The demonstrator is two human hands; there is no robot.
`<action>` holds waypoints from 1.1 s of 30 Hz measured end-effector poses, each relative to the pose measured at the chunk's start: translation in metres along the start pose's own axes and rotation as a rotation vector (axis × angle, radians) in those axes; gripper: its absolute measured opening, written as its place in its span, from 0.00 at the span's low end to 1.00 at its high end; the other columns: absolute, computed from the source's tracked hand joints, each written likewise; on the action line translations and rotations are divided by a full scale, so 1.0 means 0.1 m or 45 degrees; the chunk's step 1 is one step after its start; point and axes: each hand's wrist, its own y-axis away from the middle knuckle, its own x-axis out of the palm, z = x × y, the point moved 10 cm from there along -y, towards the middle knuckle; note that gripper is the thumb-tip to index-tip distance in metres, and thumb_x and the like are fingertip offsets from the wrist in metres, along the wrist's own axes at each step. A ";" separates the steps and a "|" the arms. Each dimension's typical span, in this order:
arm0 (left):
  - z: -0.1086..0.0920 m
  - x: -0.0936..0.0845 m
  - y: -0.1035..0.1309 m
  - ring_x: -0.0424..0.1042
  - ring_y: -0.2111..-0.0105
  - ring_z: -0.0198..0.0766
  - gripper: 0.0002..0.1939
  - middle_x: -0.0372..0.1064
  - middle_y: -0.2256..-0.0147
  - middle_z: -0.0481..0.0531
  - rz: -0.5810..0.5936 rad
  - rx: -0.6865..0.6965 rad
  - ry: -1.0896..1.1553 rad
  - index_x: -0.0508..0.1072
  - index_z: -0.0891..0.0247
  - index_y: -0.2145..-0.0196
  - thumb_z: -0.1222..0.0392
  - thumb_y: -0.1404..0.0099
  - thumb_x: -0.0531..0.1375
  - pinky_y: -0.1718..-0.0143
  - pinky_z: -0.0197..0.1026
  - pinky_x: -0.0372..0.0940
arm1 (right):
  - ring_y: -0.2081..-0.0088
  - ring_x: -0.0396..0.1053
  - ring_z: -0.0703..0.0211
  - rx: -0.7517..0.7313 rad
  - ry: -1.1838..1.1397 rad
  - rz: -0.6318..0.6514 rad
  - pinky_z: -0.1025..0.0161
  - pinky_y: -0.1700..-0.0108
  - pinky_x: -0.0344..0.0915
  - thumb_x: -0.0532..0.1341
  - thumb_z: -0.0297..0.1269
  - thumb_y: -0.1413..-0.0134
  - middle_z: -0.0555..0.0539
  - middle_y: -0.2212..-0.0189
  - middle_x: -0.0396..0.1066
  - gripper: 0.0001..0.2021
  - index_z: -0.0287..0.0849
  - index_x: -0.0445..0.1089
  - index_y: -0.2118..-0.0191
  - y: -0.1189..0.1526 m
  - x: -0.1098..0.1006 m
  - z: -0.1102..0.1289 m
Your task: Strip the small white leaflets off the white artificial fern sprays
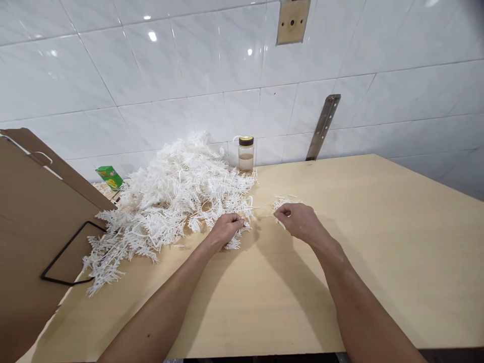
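A large heap of white branched sprigs lies on the table, left of centre. My left hand is closed in a pinch at the heap's right edge, holding a white sprig whose branches show below and beside the fingers. To the right, my right hand is also closed, thumb against fingertips. What it holds, if anything, is too small to make out. Just behind and beneath that hand lies a small pile of white bits. A thin pale strand shows between the two hands.
At the back stands a clear jar with a dark and yellow lid. A green box sits behind the heap. On the left rises a brown cardboard panel with a black wire frame. A metal bracket leans against the tiled wall.
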 end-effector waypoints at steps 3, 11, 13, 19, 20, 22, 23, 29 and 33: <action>0.02 0.00 -0.02 0.49 0.80 0.29 0.14 0.52 0.81 0.42 0.001 0.016 0.007 0.63 0.62 0.76 0.49 0.44 0.58 0.78 0.35 0.46 | 0.82 0.63 0.64 -0.074 -0.272 0.347 0.66 0.79 0.59 0.59 0.42 0.47 0.49 0.78 0.71 0.12 0.42 0.75 0.72 0.11 0.32 0.23; -0.08 0.03 -0.04 0.53 0.77 0.31 0.15 0.55 0.78 0.44 0.022 0.199 -0.069 0.64 0.63 0.75 0.48 0.42 0.57 0.75 0.35 0.50 | 0.82 0.63 0.64 -0.142 -0.471 0.380 0.68 0.81 0.59 0.56 0.43 0.44 0.51 0.79 0.69 0.16 0.43 0.77 0.59 0.15 0.66 0.51; -0.11 0.02 -0.02 0.54 0.76 0.32 0.15 0.55 0.78 0.45 0.002 0.209 -0.095 0.65 0.63 0.75 0.47 0.42 0.56 0.75 0.35 0.51 | 0.79 0.64 0.64 -0.138 -0.442 0.337 0.68 0.78 0.59 0.57 0.43 0.46 0.50 0.78 0.70 0.14 0.42 0.77 0.64 0.14 0.64 0.50; -0.20 -0.01 0.01 0.58 0.74 0.34 0.13 0.61 0.77 0.46 -0.068 0.280 -0.250 0.66 0.63 0.75 0.51 0.40 0.54 0.71 0.37 0.54 | 0.72 0.68 0.61 -0.185 -0.362 0.276 0.67 0.71 0.59 0.59 0.43 0.48 0.49 0.73 0.74 0.12 0.41 0.73 0.73 0.12 0.61 0.53; -0.21 -0.01 0.01 0.59 0.74 0.34 0.12 0.61 0.76 0.46 -0.072 0.297 -0.284 0.66 0.63 0.75 0.52 0.40 0.54 0.71 0.37 0.54 | 0.71 0.68 0.61 -0.198 -0.341 0.266 0.66 0.70 0.59 0.59 0.43 0.48 0.49 0.73 0.75 0.12 0.41 0.74 0.72 0.12 0.60 0.54; -0.22 0.00 0.02 0.59 0.74 0.34 0.12 0.62 0.76 0.46 -0.073 0.328 -0.355 0.65 0.62 0.76 0.54 0.39 0.53 0.71 0.38 0.54 | 0.71 0.68 0.61 -0.227 -0.312 0.258 0.66 0.69 0.59 0.58 0.42 0.48 0.49 0.72 0.75 0.11 0.42 0.74 0.72 0.13 0.60 0.55; -0.23 0.00 0.02 0.59 0.74 0.35 0.11 0.61 0.77 0.46 -0.074 0.341 -0.390 0.65 0.62 0.76 0.55 0.39 0.53 0.71 0.38 0.53 | 0.71 0.68 0.60 -0.241 -0.306 0.262 0.66 0.69 0.59 0.58 0.41 0.48 0.49 0.72 0.75 0.11 0.42 0.75 0.71 0.14 0.61 0.56; -0.27 0.08 0.06 0.59 0.74 0.36 0.09 0.61 0.77 0.47 -0.034 0.398 -0.567 0.62 0.61 0.78 0.62 0.41 0.52 0.72 0.39 0.50 | 0.75 0.65 0.62 -0.253 -0.194 0.291 0.66 0.72 0.57 0.57 0.35 0.52 0.52 0.78 0.72 0.08 0.44 0.73 0.75 0.15 0.66 0.54; -0.25 0.07 0.05 0.59 0.74 0.36 0.09 0.61 0.77 0.47 -0.077 0.390 -0.577 0.61 0.61 0.78 0.63 0.41 0.52 0.71 0.39 0.50 | 0.74 0.66 0.61 -0.240 -0.064 0.205 0.66 0.71 0.57 0.58 0.33 0.53 0.50 0.77 0.73 0.07 0.44 0.72 0.76 0.13 0.67 0.57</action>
